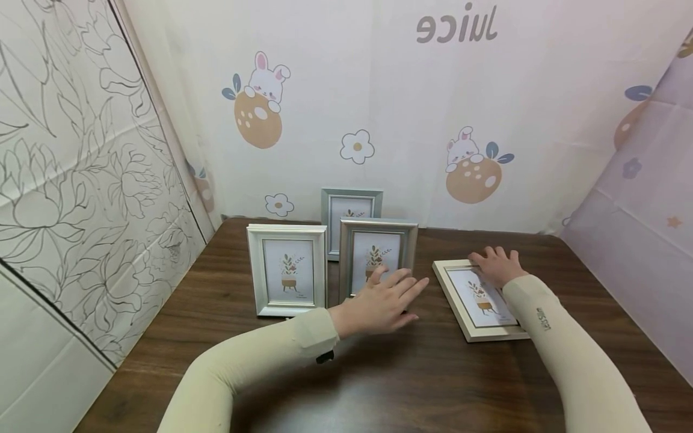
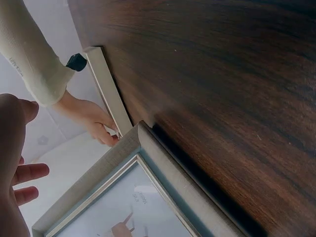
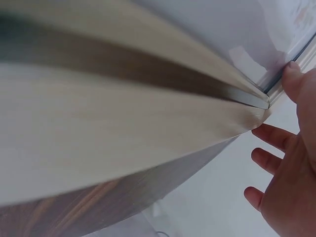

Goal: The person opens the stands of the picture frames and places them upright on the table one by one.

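My right hand (image 1: 495,266) grips the far edge of a cream picture frame (image 1: 452,302), which lies face up, low over the tabletop at the right. In the right wrist view, the thumb is on the front of that frame (image 3: 123,133), with the index finger on its other side. My left hand (image 1: 376,304), fingers stretched out, hovers before a bronze-brown picture frame (image 1: 379,226) that stands upright. The left wrist view shows its fingers apart from that frame (image 2: 168,163). All the pictures show a potted plant.
A white picture frame (image 1: 260,273) stands upright left of the bronze-brown one. Behind them stands a grey-green frame (image 1: 352,193), partly hidden. The dark wooden table (image 1: 379,385) meets a printed cloth wall (image 1: 390,108) at the back, with side panels left and right.
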Demonstrator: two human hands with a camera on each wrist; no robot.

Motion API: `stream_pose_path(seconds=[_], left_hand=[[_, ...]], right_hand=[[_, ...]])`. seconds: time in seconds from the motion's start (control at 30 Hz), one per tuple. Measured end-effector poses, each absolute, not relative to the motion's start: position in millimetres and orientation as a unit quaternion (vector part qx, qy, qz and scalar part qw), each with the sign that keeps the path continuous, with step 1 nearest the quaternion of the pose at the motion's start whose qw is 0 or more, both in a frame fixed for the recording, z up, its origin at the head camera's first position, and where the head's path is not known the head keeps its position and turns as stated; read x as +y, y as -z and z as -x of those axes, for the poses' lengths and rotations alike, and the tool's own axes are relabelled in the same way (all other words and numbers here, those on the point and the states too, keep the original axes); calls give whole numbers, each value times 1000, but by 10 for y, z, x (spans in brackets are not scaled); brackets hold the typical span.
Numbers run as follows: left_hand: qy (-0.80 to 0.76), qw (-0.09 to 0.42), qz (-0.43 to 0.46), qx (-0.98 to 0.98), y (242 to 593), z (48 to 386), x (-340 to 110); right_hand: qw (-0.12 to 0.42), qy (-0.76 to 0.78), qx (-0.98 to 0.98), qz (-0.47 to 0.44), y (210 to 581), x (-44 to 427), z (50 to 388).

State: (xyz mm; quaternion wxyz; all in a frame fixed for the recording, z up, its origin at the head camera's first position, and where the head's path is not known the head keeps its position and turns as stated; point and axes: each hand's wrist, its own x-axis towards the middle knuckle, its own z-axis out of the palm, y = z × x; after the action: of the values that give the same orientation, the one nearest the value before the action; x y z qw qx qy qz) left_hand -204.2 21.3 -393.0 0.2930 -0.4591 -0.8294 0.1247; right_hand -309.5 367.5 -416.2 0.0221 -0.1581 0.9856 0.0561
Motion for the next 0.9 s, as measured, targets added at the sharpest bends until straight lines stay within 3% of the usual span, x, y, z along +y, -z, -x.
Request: stream_pose_path(seconds=[0.63,0.9], left_hand=[[-111,269,447,-846,3861,2068,171],[-77,304,430,-847,3786,2172,88]], right_hand=[[-21,-87,979,181,4102,3811,3096],[-35,-48,981,182,3892,3887,3009]])
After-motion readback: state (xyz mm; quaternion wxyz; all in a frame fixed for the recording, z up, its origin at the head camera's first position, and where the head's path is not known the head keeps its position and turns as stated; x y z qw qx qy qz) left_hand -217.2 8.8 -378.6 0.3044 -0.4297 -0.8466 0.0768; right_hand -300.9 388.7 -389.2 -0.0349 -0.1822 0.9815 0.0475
